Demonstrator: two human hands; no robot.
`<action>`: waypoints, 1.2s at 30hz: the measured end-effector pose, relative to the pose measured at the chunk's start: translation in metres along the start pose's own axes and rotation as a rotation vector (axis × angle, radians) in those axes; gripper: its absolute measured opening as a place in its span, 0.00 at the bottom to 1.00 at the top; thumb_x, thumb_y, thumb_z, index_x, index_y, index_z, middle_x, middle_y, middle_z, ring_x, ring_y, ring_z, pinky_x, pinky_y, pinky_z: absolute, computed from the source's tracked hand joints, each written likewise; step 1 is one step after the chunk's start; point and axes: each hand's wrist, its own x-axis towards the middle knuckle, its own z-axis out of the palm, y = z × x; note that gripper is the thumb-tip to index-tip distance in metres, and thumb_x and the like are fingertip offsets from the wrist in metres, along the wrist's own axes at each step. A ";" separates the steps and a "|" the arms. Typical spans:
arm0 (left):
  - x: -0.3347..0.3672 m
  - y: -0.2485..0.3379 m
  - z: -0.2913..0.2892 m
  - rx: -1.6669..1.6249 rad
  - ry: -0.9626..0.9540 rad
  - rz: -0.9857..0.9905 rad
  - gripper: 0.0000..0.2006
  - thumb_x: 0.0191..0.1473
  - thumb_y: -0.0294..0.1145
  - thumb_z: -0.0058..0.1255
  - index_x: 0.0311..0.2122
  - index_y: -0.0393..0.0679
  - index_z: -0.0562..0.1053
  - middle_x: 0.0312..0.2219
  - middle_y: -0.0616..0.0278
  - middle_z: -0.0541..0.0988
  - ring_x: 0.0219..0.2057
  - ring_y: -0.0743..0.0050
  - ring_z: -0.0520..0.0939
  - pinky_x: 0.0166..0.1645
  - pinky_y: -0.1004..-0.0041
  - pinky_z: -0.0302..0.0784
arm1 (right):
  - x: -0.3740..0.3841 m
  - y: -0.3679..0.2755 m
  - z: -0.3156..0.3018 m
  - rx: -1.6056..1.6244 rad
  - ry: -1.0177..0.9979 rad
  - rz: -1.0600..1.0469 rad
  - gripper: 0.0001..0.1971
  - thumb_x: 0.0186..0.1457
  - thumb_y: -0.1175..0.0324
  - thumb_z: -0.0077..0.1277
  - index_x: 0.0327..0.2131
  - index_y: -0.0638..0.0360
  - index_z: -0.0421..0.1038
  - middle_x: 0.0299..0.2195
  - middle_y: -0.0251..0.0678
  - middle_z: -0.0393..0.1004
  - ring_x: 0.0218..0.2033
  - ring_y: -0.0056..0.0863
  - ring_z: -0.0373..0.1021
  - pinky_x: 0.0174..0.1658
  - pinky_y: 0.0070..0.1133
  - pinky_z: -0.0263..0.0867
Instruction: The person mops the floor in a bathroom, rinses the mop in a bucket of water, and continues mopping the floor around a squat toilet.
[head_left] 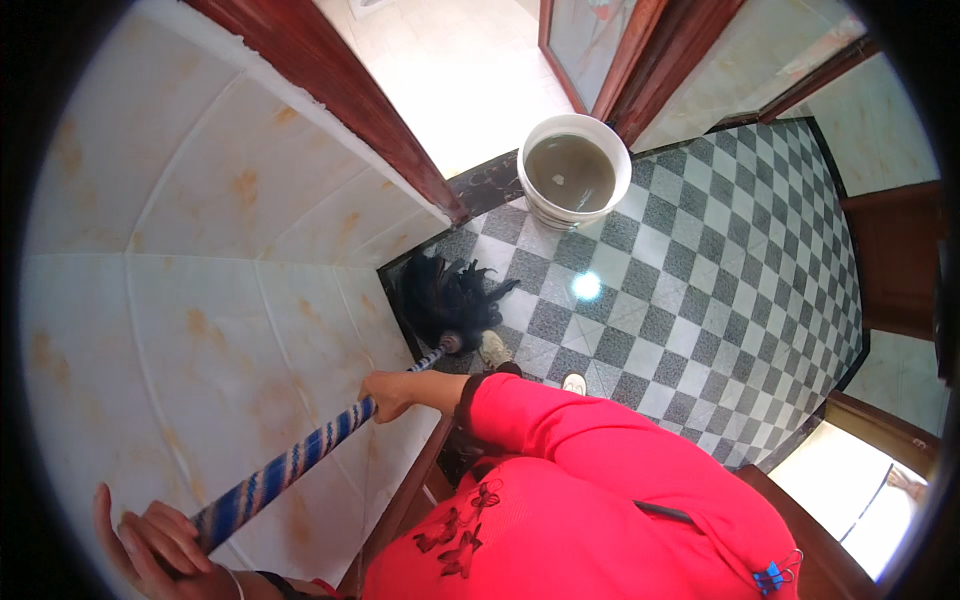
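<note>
A mop with a blue, white and pink striped handle (pixel 290 468) slants down from the lower left. Its dark string head (pixel 440 298) lies spread on the floor in the corner by the wall. Near the top of the handle, my left hand (pixel 165 545) is closed around it, one finger pointing up off the grip. My right hand (pixel 388 396) is wrapped round the handle lower down, closer to the mop head. A white bucket (pixel 527 205) of murky water stands beyond the mop head, by the doorway, not touching it.
Marbled tile wall (pixel 190 300) runs close along the left. Grey-and-white checked floor (pixel 700 290) stretches right. A brown door frame (pixel 370 100) and an opened door (pixel 600 60) border the bright doorway. My shoes (pixel 573 384) are just right of the mop head.
</note>
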 end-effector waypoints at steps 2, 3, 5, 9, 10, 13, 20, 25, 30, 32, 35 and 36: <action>-0.002 0.007 0.000 -0.072 0.027 0.024 0.18 0.54 0.31 0.27 0.46 0.30 0.57 0.06 0.73 0.53 0.08 0.88 0.50 0.17 0.87 0.54 | -0.017 -0.013 -0.004 0.003 -0.069 0.111 0.10 0.28 0.70 0.48 0.21 0.62 0.68 0.19 0.46 0.69 0.25 0.43 0.65 0.28 0.27 0.61; -0.005 0.013 0.004 -0.140 0.052 0.042 0.18 0.54 0.31 0.27 0.46 0.30 0.57 0.07 0.73 0.52 0.08 0.88 0.50 0.17 0.87 0.54 | -0.026 -0.020 -0.006 -0.029 -0.050 0.121 0.10 0.29 0.70 0.47 0.21 0.62 0.68 0.18 0.46 0.68 0.24 0.42 0.66 0.28 0.27 0.61; -0.019 0.032 0.019 -0.013 0.061 0.055 0.18 0.53 0.31 0.27 0.46 0.32 0.58 0.07 0.72 0.52 0.08 0.88 0.51 0.18 0.87 0.55 | -0.043 -0.028 -0.012 -0.072 -0.019 0.127 0.09 0.29 0.71 0.47 0.21 0.62 0.68 0.18 0.46 0.68 0.23 0.41 0.66 0.27 0.27 0.61; -0.020 0.051 0.020 -0.315 -0.328 0.185 0.18 0.53 0.32 0.26 0.45 0.32 0.59 0.11 0.67 0.58 0.10 0.88 0.54 0.17 0.86 0.55 | -0.083 -0.052 -0.041 0.056 0.043 0.223 0.06 0.30 0.72 0.45 0.18 0.63 0.66 0.16 0.45 0.68 0.22 0.39 0.66 0.26 0.28 0.60; -0.017 0.059 0.021 -0.362 -0.419 0.222 0.18 0.53 0.32 0.26 0.45 0.32 0.60 0.14 0.64 0.65 0.10 0.87 0.55 0.17 0.85 0.55 | -0.090 -0.060 -0.047 0.046 0.075 0.241 0.05 0.30 0.73 0.45 0.17 0.63 0.65 0.16 0.44 0.67 0.21 0.38 0.66 0.25 0.29 0.60; -0.001 0.077 0.035 -0.290 -0.318 0.215 0.17 0.53 0.32 0.28 0.44 0.32 0.61 0.27 0.57 0.70 0.12 0.85 0.60 0.19 0.85 0.58 | -0.116 -0.069 -0.071 -0.034 0.248 0.241 0.05 0.30 0.73 0.46 0.17 0.63 0.65 0.15 0.43 0.67 0.20 0.38 0.65 0.24 0.28 0.60; 0.040 0.105 0.126 -0.345 -0.672 0.584 0.16 0.52 0.29 0.32 0.44 0.30 0.61 0.19 0.61 0.71 0.15 0.82 0.68 0.24 0.88 0.64 | -0.188 -0.061 -0.131 -0.003 0.518 0.255 0.06 0.31 0.72 0.46 0.18 0.62 0.67 0.16 0.45 0.68 0.19 0.33 0.67 0.25 0.25 0.62; 0.028 0.081 0.258 -1.066 -1.084 0.254 0.17 0.52 0.27 0.27 0.44 0.27 0.59 0.07 0.72 0.60 0.07 0.89 0.57 0.15 0.87 0.55 | -0.272 -0.022 -0.150 -0.117 0.838 0.586 0.08 0.33 0.69 0.49 0.21 0.61 0.67 0.19 0.45 0.69 0.22 0.36 0.68 0.28 0.24 0.63; -0.040 0.056 0.338 -1.122 -1.624 0.061 0.18 0.42 0.19 0.26 0.41 0.29 0.62 0.08 0.69 0.63 0.10 0.85 0.64 0.17 0.84 0.63 | -0.364 0.010 -0.110 -0.371 1.250 0.835 0.08 0.33 0.69 0.48 0.20 0.62 0.65 0.18 0.46 0.67 0.23 0.43 0.66 0.26 0.28 0.60; -0.061 0.050 0.356 -0.952 -1.726 0.072 0.16 0.46 0.24 0.35 0.43 0.35 0.62 0.13 0.67 0.68 0.14 0.85 0.67 0.20 0.84 0.64 | -0.385 0.021 -0.088 -0.281 1.470 1.001 0.06 0.34 0.70 0.44 0.20 0.62 0.65 0.18 0.48 0.66 0.24 0.45 0.65 0.26 0.29 0.60; -0.074 0.027 0.381 -0.841 -1.835 0.176 0.23 0.47 0.30 0.44 0.49 0.39 0.56 0.23 0.64 0.70 0.23 0.84 0.69 0.27 0.83 0.65 | -0.403 0.046 -0.062 -0.410 1.618 1.091 0.06 0.34 0.69 0.44 0.18 0.61 0.65 0.17 0.48 0.66 0.23 0.45 0.65 0.25 0.28 0.60; -0.071 0.023 0.390 -0.868 -1.886 0.134 0.25 0.47 0.32 0.45 0.50 0.40 0.54 0.27 0.62 0.69 0.27 0.83 0.69 0.30 0.82 0.66 | -0.408 0.052 -0.058 -0.441 1.623 1.146 0.06 0.34 0.68 0.45 0.18 0.61 0.65 0.16 0.47 0.66 0.23 0.44 0.66 0.25 0.27 0.59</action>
